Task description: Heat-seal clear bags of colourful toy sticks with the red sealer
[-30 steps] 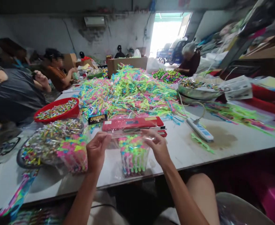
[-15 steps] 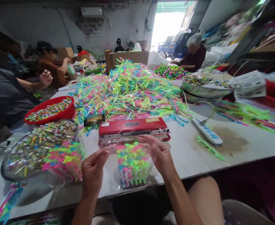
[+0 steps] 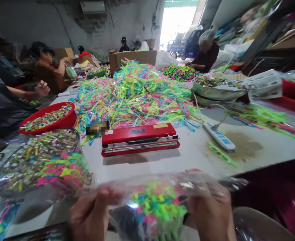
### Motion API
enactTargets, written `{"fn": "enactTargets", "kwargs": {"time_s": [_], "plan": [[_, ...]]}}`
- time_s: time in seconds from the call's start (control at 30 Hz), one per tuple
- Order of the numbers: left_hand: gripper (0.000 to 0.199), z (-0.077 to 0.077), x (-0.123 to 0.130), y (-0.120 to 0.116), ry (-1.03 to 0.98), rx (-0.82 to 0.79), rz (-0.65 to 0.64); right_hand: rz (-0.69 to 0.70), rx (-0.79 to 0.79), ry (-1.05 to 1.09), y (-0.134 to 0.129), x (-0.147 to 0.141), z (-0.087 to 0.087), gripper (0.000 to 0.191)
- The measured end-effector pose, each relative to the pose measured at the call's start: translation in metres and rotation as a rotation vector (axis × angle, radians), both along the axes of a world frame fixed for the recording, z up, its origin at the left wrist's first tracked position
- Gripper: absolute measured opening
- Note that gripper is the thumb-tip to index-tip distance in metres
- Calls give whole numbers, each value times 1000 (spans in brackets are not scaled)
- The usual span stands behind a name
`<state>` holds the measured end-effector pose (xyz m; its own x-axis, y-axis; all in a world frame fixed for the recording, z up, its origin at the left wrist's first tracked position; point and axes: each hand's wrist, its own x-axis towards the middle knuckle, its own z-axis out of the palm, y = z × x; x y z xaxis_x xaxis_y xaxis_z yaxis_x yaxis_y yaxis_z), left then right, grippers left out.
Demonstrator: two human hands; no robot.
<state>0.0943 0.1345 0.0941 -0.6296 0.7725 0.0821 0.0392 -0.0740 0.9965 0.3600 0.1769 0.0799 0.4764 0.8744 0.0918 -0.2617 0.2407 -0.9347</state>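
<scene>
A clear plastic bag (image 3: 160,204) filled with green, pink and blue plastic pieces hangs between my hands at the table's front edge. My left hand (image 3: 94,211) is closed on the bag's left upper side. On the other side my right hand (image 3: 209,207) grips its right upper part, partly covered by the clear film. Both hands are somewhat blurred. Beyond the bag, a red sealing machine (image 3: 139,139) lies on the white table (image 3: 195,157), touched by neither hand.
Behind the sealer rises a big pile of colourful strips (image 3: 137,97). At left are a red basin (image 3: 49,118) and a bagged tray of small pieces (image 3: 37,160). A power strip (image 3: 219,137) lies at right. Other people sit around the table.
Both hands have come down and closer to me with the bag, away from the sealer, and stand farther apart. The sealer is now fully uncovered. The view has shifted slightly.
</scene>
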Motion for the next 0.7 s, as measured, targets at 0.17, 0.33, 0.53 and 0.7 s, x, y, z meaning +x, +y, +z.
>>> {"fn": "enactTargets", "kwargs": {"time_s": [0.17,0.33,0.53,0.7], "plan": [[50,-25,31,71,-324,-108,-139,57,-146,-8,60,-17,-30,48],[52,-73,27,119,-358,-164,-189,28,-252,-38,103,-26,-80,48],[52,-89,14,121,-275,-278,-217,59,-309,-235,110,-22,-100,46],[54,-89,1,113,-147,-367,-274,66,-354,-309,106,-20,-97,42]]}}
